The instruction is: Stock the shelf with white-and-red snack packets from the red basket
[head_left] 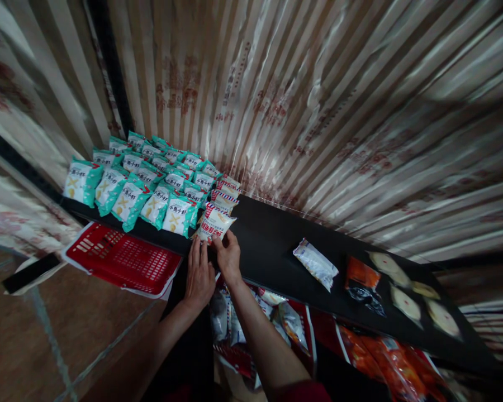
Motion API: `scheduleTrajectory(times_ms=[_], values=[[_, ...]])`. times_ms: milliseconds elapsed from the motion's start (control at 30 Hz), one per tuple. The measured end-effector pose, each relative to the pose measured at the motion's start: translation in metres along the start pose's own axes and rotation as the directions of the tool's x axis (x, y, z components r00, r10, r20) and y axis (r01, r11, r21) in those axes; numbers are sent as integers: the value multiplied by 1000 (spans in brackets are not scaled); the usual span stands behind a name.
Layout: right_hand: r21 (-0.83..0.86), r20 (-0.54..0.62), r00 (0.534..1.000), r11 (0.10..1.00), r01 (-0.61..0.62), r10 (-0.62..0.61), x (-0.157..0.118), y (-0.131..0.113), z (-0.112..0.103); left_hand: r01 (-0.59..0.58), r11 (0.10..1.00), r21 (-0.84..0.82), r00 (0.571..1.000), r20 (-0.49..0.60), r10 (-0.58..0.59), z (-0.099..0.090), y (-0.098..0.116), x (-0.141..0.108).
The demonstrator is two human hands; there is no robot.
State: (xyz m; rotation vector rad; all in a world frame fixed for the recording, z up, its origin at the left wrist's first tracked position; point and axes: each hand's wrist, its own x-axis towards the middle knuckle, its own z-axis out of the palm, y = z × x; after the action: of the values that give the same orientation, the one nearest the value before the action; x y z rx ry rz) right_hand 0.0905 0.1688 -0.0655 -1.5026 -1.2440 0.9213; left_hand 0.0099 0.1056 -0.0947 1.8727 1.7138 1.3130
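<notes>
On a black shelf [268, 240] before striped curtains [251, 84], both hands [200, 274] [229, 258] against a white packet [216, 221], grip unclear

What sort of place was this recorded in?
Probably a small snack shop, or a mock-up of one: teal-and-white snack packets stand in rows on a long black shelf, with a red perforated plastic basket below.

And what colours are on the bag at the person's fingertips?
The bag is pale cream with red print, shown best in the head view.
</notes>
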Motion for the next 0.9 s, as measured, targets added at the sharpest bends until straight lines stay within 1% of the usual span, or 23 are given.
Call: scheduleTrajectory(times_ms=[100, 200, 333, 433, 533, 633, 733, 900], values=[[-92, -48, 999, 996, 13, -17, 1, -5, 1, -1, 1000, 1, 1000, 8, 1, 0, -1, 2], [-118, -49, 998, 993, 31, -37, 3, -9, 2, -5, 1000, 6, 1000, 21, 5, 0, -2, 5], [-84, -48, 997, 995, 48, -53, 5, -8, 6, -26, 1000, 17, 1000, 13, 26, -1, -5, 8], [-41, -43, 998, 999, 36, -38, 6, -5, 9, -19, 999, 33, 1000, 8, 19, -2, -6, 9], [1, -18, 1000, 1000, 16, -16, 6, -4, 10, -22, 999, 45, 1000, 13, 22, -4, -7, 10], [25, 15, 999, 999, 36, -36, 5, -6, 8, -36, 998, 60, 999, 17, 35, -5, -7, 11], [-19, 20, 998, 998, 66, -66, 4, -11, 6, -46, 997, 66, 999, 10, 45, -5, -8, 11], [-114, 1, 997, 991, 75, -76, 7, -15, 5, -64, 995, 82, 998, -2, 64, -4, -11, 12]])
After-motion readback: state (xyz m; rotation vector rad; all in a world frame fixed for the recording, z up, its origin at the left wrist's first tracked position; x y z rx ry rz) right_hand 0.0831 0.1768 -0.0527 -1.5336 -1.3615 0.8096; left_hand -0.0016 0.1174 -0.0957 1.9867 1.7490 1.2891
